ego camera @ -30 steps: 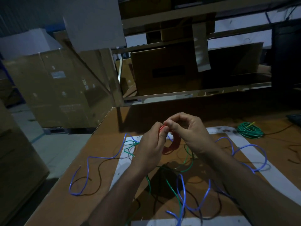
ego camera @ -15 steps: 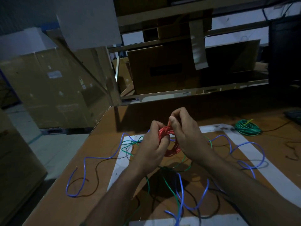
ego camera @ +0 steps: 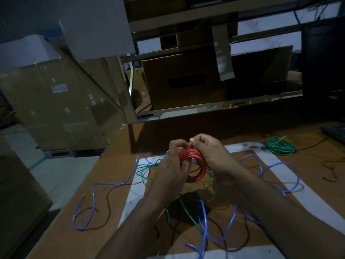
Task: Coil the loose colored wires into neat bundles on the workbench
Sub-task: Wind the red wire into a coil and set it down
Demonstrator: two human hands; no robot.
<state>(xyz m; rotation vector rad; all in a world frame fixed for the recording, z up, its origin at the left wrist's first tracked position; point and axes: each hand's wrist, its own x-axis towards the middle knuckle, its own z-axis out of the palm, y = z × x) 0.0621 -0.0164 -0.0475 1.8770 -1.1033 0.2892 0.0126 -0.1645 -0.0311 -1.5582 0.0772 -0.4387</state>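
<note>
A red wire coil (ego camera: 196, 165) hangs between my two hands above the brown workbench (ego camera: 115, 161). My left hand (ego camera: 171, 169) grips the coil's left side with curled fingers. My right hand (ego camera: 211, 154) pinches the wire's end at the top of the coil between thumb and finger. A loose blue wire (ego camera: 104, 186) snakes across the bench on both sides. A loose green wire (ego camera: 188, 212) lies tangled under my hands. A finished green coil (ego camera: 280, 146) rests at the far right.
White tape (ego camera: 308, 195) marks a rectangle on the bench. The bench's left edge drops to the floor, with large cardboard boxes (ego camera: 56, 101) beyond. Shelving with boxes stands behind. A dark keyboard corner (ego camera: 336, 133) and thin black wires lie at the right.
The red coil has become more exposed and fuller between my hands. My right hand has shifted up to pinch the wire end at the coil's top. The view tilted slightly.
</note>
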